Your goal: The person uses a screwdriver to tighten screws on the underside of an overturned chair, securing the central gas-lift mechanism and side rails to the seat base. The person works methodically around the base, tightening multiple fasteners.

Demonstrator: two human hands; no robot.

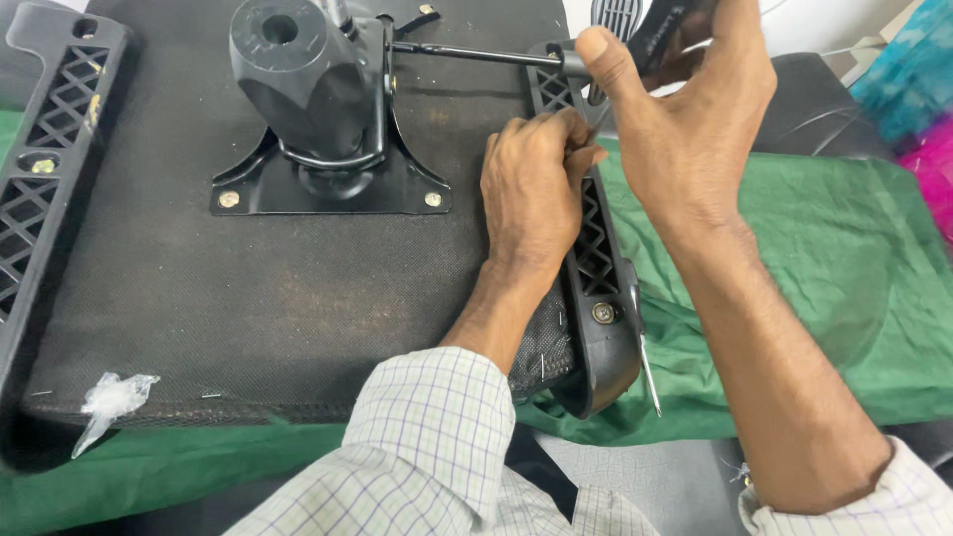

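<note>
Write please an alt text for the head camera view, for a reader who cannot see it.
A left hand presses on the black armrest bracket of an upturned chair seat, while the right hand holds a black tool above it. Green cloth lies underneath.

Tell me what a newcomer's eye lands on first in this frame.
Two bare hands meet at the right armrest bracket of an upturned office chair seat: the left hand presses on it, and the right hand grips a black tool handle above. Left of them stands the black tilt mechanism, bolted to the seat.
</note>
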